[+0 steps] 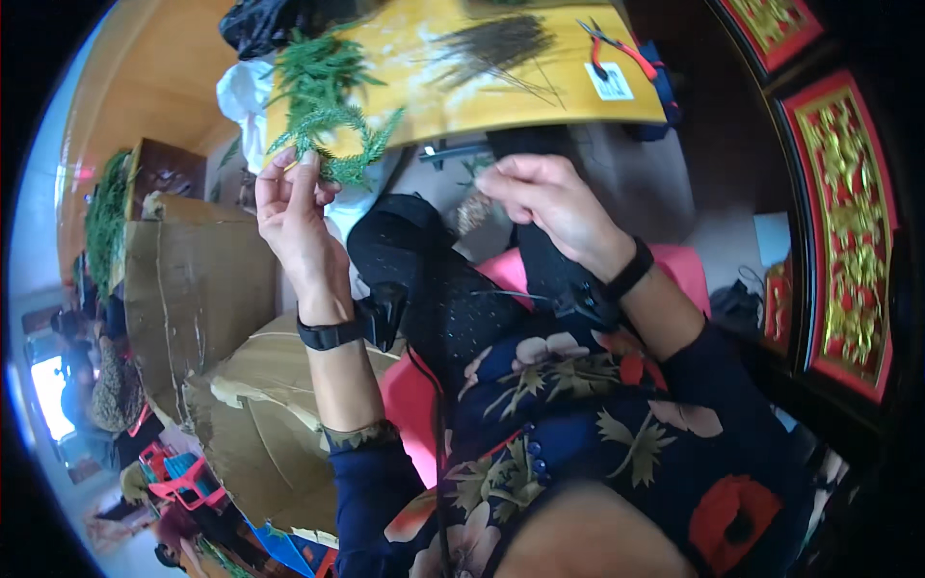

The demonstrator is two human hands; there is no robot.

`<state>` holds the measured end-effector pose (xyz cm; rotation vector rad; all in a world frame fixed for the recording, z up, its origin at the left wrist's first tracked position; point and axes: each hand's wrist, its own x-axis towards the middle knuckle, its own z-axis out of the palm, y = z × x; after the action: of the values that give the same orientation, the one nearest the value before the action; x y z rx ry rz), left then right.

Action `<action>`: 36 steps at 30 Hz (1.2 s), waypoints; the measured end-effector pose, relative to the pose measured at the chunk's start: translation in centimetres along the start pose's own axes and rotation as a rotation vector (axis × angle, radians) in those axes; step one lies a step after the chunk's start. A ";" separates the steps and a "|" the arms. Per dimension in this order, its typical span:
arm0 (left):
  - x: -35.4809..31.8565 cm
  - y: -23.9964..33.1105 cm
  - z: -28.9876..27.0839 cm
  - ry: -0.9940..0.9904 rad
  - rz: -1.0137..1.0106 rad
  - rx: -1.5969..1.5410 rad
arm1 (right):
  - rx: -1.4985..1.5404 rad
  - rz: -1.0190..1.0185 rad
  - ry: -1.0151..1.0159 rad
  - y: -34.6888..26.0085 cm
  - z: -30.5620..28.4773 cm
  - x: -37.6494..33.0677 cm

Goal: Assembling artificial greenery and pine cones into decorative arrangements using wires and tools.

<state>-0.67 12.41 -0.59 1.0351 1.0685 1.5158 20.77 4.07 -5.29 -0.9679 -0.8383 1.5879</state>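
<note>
Cardboard point(193, 279) stands at far left, creased and brown. Your left hand point(299, 217) is raised, fingers pinched shut on a green sprig point(332, 144): feathery, fern-like fronds fanning up and right, held over the near-left edge of the yellow board point(501, 96). More greenery point(313, 67) lies on the board's left end. A bundle of thin dark wires point(491, 48) sits mid-board. Your right hand point(549, 197) hovers below the board's near edge, fingers curled together; whether it grips anything, cannot tell. Red pliers point(621, 48) rest at the far-right corner.
</note>
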 end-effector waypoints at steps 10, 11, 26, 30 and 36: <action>-6.4 -3.3 0.8 -0.056 -0.171 -0.079 | -0.307 -0.286 0.009 1.1 2.1 -0.6; -6.8 -3.3 0.7 -0.062 -0.227 -0.125 | -0.355 -0.279 0.005 0.9 2.3 -0.8; -8.1 -4.7 0.7 -0.139 -0.299 -0.240 | -0.567 -0.312 0.075 2.8 2.5 -1.5; -7.6 -4.5 0.6 -0.140 -0.212 -0.174 | -0.518 -0.222 0.044 3.3 2.6 -1.7; -6.9 -4.9 -0.7 -0.138 0.129 0.023 | -0.724 -0.479 0.007 1.1 1.8 -2.2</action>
<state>0.89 6.21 -6.22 1.2268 0.9400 1.5126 18.95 1.66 -5.06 -1.1455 -1.5618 0.8655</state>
